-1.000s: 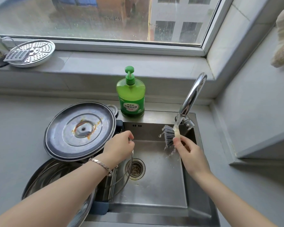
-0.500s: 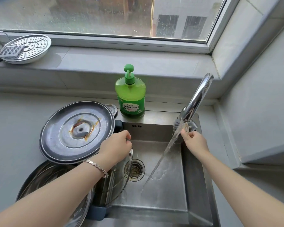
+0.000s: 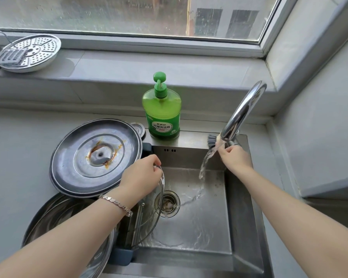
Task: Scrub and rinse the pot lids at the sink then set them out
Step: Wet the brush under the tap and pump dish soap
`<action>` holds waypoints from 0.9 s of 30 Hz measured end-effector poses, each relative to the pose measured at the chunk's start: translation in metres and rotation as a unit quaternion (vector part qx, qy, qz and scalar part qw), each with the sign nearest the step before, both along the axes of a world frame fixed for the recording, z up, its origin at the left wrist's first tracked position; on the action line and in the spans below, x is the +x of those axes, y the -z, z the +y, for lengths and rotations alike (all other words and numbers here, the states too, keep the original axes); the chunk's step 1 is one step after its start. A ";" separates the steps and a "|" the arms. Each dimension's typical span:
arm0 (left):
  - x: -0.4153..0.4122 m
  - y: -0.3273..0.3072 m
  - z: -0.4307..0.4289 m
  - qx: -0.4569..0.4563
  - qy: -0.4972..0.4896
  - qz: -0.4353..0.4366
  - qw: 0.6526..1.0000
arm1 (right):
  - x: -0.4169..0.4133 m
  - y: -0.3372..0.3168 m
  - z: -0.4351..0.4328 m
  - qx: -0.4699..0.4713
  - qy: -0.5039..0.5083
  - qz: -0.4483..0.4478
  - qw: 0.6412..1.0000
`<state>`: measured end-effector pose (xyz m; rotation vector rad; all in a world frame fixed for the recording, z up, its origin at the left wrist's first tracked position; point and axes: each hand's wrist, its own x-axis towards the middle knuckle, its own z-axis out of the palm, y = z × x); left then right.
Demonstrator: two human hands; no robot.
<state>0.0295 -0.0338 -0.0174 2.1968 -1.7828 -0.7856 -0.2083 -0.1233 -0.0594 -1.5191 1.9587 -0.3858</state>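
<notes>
Where the nearest steel lid lies on the counter beside the sink, a glass lid stands on edge along the basin's left wall. The left hand curls its fingers over the lid's top rim. The basin floor to the right lies open, with water running across it. Farther back, a stained steel lid overlaps the first. The right hand grips a brush by its handle under the faucet, possibly touching the spout. A soap bottle stands on the rear rim.

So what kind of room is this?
Probably a home kitchen: a steel sink with a running tap, a green dish soap bottle behind it, and metal pot lids beside it.
</notes>
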 end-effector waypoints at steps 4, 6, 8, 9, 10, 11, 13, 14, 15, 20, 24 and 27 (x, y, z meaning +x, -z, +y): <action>0.000 0.002 0.006 0.000 0.006 -0.011 1.000 | -0.010 0.009 0.040 0.058 -0.078 0.067 0.993; -0.002 0.004 0.009 -0.001 0.011 -0.018 1.000 | -0.018 0.021 0.069 0.121 -0.120 0.148 0.974; -0.005 0.004 0.012 -0.002 0.020 -0.029 0.999 | -0.026 0.030 0.098 0.184 -0.150 0.220 0.946; -0.007 0.004 0.013 -0.001 0.026 -0.035 0.999 | -0.029 0.032 0.111 0.191 -0.160 0.250 0.936; -0.009 0.004 0.015 0.001 0.031 -0.040 0.999 | -0.030 0.033 0.121 0.179 -0.166 0.268 0.932; -0.011 0.004 0.017 0.003 0.035 -0.044 0.998 | -0.032 0.035 0.130 0.155 -0.166 0.275 0.934; -0.014 0.002 0.020 0.003 0.043 -0.055 0.998 | -0.035 0.036 0.143 0.134 -0.156 0.275 0.939; -0.014 0.001 0.022 0.000 0.047 -0.060 0.997 | -0.035 0.036 0.147 0.150 -0.150 0.277 0.937; -0.015 0.001 0.022 -0.003 0.051 -0.062 0.997 | -0.035 0.034 0.151 0.178 -0.147 0.283 0.931; -0.013 -0.009 0.018 -0.018 0.047 -0.056 0.997 | -0.024 0.027 0.159 0.230 -0.154 0.278 0.920; -0.002 -0.021 0.004 -0.074 0.033 -0.049 0.996 | 0.007 0.005 0.144 0.197 -0.170 0.172 0.950; 0.008 -0.033 -0.019 -0.127 0.003 -0.030 0.991 | 0.043 -0.023 0.120 0.161 -0.168 -0.003 0.973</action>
